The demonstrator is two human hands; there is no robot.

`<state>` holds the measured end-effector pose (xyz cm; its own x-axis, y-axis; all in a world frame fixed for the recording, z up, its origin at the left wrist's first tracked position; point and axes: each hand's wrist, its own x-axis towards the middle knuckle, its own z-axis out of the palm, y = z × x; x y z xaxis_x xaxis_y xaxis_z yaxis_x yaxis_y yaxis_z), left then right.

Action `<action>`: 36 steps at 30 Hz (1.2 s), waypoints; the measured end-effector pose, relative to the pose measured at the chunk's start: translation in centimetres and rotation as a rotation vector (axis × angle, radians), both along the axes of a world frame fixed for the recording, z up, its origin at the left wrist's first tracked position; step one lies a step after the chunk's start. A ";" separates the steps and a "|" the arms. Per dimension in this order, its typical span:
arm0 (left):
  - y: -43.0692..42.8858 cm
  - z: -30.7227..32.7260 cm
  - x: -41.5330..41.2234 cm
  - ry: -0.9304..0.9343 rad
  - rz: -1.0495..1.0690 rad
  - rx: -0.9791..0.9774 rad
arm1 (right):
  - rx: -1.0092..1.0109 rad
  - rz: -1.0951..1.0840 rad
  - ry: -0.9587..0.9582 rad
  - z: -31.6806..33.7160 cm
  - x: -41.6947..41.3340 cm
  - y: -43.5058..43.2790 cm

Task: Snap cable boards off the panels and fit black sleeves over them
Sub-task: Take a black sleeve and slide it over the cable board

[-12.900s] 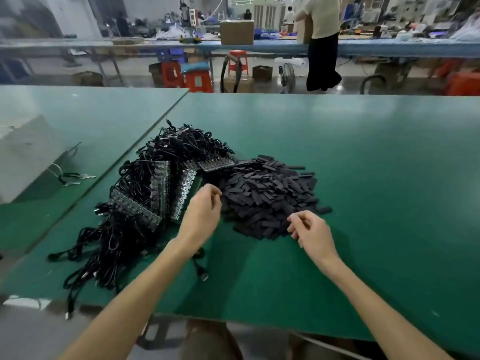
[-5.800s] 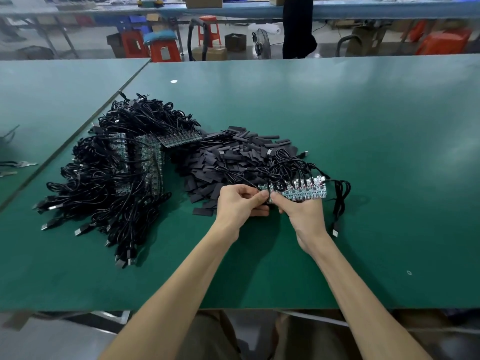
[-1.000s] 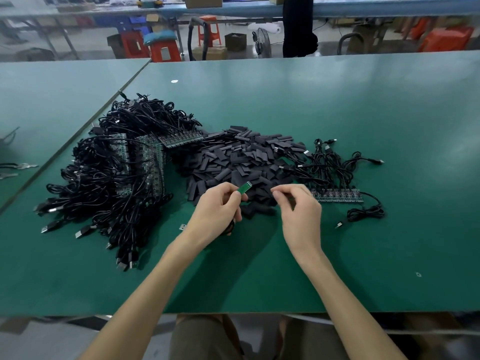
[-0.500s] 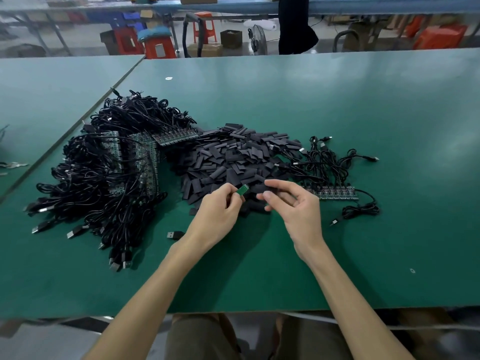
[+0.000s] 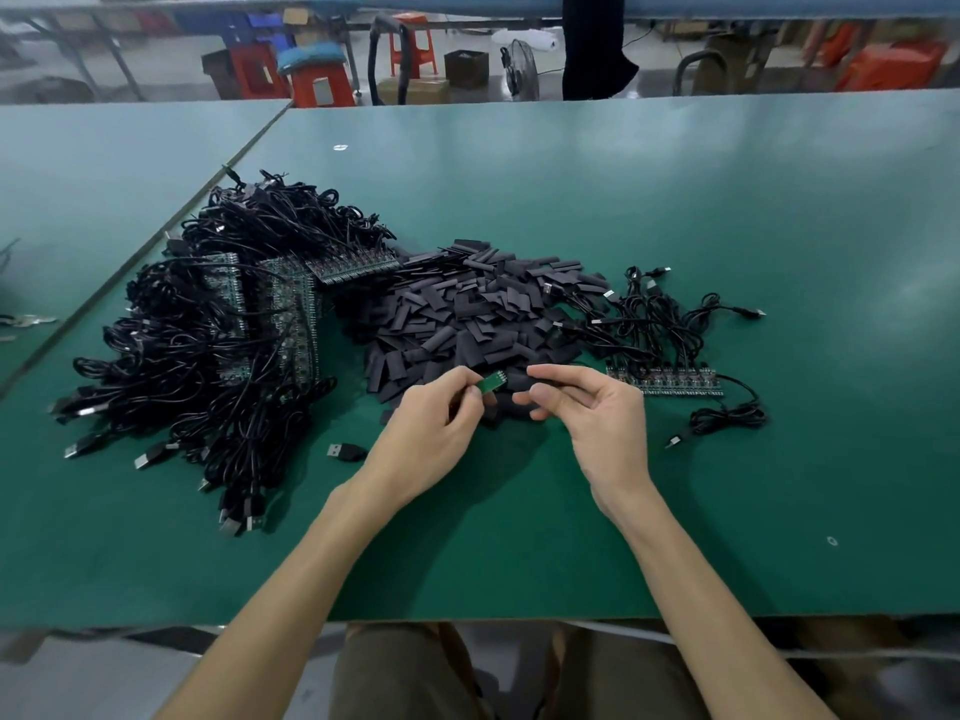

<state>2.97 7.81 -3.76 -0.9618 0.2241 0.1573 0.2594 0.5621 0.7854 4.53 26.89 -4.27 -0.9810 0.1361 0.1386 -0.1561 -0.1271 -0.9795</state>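
A single green board [image 5: 491,383] is pinched at its near end by the thumb and forefinger of the left hand [image 5: 431,433], with the far end left bare and pointed at the right hand [image 5: 597,413]. The two are held just above the near edge of the sleeve pile [image 5: 467,314]. A dark sleeve [image 5: 514,380] appears to be gripped between the right thumb and forefinger, just beside the board's tip, though its outline is lost against the pile. The board is judged to be light, thin and stiff, with solder joints that could be strained. It is best gripped by its long edges near the cable end, so that the free end can be entered. The sleeve is judged to be soft and flattened, so its mouth would have to be squeezed open at the sides. A panel [image 5: 665,379] with its cables is seen on the table [image 5: 779,511] to the right, and a cable heap [image 5: 208,330] to the left.
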 end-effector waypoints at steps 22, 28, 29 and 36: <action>-0.6 0.1 0.2 -0.001 -0.115 -0.073 | 0.091 0.104 0.012 0.4 0.2 -0.4; -0.5 0.2 0.3 -0.057 -0.092 0.118 | 0.048 -0.036 -0.006 0.3 0.3 0.0; -0.5 0.3 0.4 -0.075 -0.081 0.155 | 0.047 -0.046 -0.016 0.3 0.3 0.1; -0.5 0.3 0.4 -0.149 -0.068 0.272 | 0.044 -0.052 -0.035 0.4 0.5 0.0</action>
<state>3.41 7.34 -3.47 -0.9631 0.2573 0.0786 0.1597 0.3115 0.9367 5.04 26.89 -3.91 -0.9770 0.1819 0.1113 -0.1268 -0.0762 -0.9890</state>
